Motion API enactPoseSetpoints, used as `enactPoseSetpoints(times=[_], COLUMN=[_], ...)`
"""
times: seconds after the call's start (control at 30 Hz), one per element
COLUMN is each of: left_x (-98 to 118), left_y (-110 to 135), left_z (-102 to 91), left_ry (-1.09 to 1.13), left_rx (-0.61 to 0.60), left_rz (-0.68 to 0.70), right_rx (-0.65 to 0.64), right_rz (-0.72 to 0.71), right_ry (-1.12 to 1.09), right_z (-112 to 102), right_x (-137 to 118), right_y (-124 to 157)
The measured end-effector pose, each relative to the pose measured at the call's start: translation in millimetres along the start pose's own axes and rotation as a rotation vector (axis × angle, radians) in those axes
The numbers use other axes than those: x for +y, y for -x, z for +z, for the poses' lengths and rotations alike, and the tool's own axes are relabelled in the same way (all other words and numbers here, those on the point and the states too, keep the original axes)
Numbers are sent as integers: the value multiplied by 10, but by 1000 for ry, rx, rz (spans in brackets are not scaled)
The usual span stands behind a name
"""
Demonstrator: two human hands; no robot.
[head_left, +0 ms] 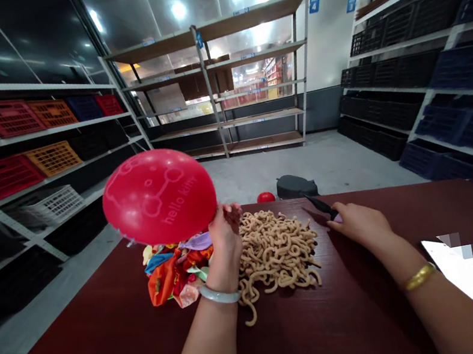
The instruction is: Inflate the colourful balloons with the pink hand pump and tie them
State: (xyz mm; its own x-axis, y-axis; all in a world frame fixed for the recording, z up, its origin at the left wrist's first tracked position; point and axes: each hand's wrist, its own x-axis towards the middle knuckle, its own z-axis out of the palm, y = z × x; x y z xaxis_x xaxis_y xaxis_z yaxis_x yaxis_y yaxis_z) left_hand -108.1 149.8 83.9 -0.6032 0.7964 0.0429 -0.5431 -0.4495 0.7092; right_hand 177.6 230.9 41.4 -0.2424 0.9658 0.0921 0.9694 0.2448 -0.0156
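Note:
My left hand (pixel 226 227) is closed at the lower right side of an inflated pink-red balloon (pixel 157 197) printed with a cartoon figure and "hello kitty". Its grip on the balloon is partly hidden by the hand. My right hand (pixel 359 222) is closed round the purple handle of what looks like a knife with a black blade (pixel 321 205), its tip pointing away and left. Between the hands lies a heap of beige, curled, worm-like pieces (pixel 277 249). Under the balloon is a pile of limp, multicoloured balloons (pixel 166 275), partly covered from view.
Everything lies on a dark red-brown table (pixel 107 328). A phone-like white screen (pixel 469 276), partly pixelated, is by my right forearm. Beyond the table's far edge are a red round object (pixel 265 197) and a dark grey stool or bag (pixel 296 186). Shelves with crates (pixel 1 117) line both sides.

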Motion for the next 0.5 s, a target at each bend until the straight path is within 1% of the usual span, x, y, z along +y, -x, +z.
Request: enactPoseSetpoints(times=[0.03,0.07,0.1,0.13,0.17,0.2,0.23,0.27,0.3,0.33,0.37,0.4,0.43,0.47,0.5], left_x=[-20,-44,-74,-113,-160,-217,-281,-349,-417,-480,-535,-579,-609,-626,-630], left_y=[20,47,83,126,176,231,286,339,388,430,466,497,523,547,570], left_z=[15,30,44,57,68,76,83,86,88,90,92,95,100,108,117], left_ry=[-41,-88,-139,-193,-246,-303,-363,-430,-506,-590,-671,-742,-796,-828,-851], left_rx=[-28,-62,-101,-146,-196,-255,-324,-404,-487,-563,-621,-653,-666,-660,-662], left_rz=[-7,-14,-19,-24,-29,-40,-54,-66,-58,-17,62,167,267,330,352], right_rx=[-28,-28,6,74,163,257,339,379,370,324,236,152,82,21,-32], right_rz=[26,40,35,5,-57,-149,-263,-383,-488,-563,-606,-582,-526,-503,-470], right_ry=[5,5,-5,-34,-90,-178,-298,-451,-612,-769,-929,-1111,-1271,-1356,-1442], right_z=[19,26,19,0,-31,-69,-112,-154,-194,-229,-258,-282,-299,-309,-313], right_x=[31,46,41,13,-38,-113,-208,-318,-435,-551,-658,-750,-824,-879,-916], right_y=[-12,-19,-18,-10,8,36,76,126,184,243,301,351,392,421,441])
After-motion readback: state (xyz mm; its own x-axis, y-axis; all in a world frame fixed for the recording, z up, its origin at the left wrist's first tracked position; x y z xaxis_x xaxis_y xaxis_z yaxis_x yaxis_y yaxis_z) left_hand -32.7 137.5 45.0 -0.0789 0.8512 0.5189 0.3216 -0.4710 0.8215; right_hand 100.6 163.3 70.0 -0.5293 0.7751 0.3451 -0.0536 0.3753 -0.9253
